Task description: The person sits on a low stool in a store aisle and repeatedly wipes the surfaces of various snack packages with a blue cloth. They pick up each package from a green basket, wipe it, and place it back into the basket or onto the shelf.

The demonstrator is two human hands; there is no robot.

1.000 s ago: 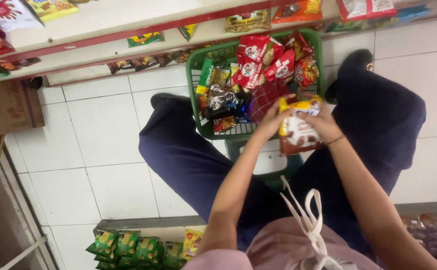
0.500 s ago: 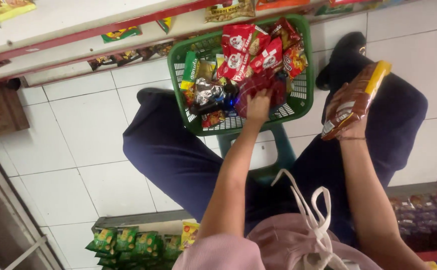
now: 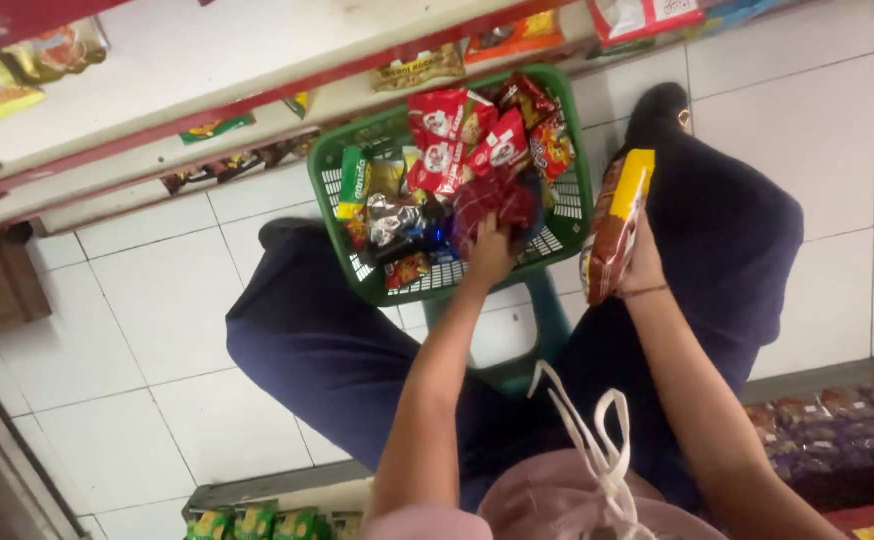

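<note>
This is a small shop that sells snacks. A long shelf [image 3: 257, 110] with a red edge runs along the top, and bright snack packets [image 3: 427, 68] lie on it. More packets [image 3: 257, 524] sit on a low shelf at the bottom (green ones, in a row). A green shopping basket [image 3: 567, 215] full of packets sits on the white tiled floor [image 3: 147, 300].

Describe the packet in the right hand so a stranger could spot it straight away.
Start at the green basket of snack packets on the white tiled floor. Just right of it, the right hand holds a long brown packet upright. Unlike the red packets in the basket, it has a yellow top end.
</note>
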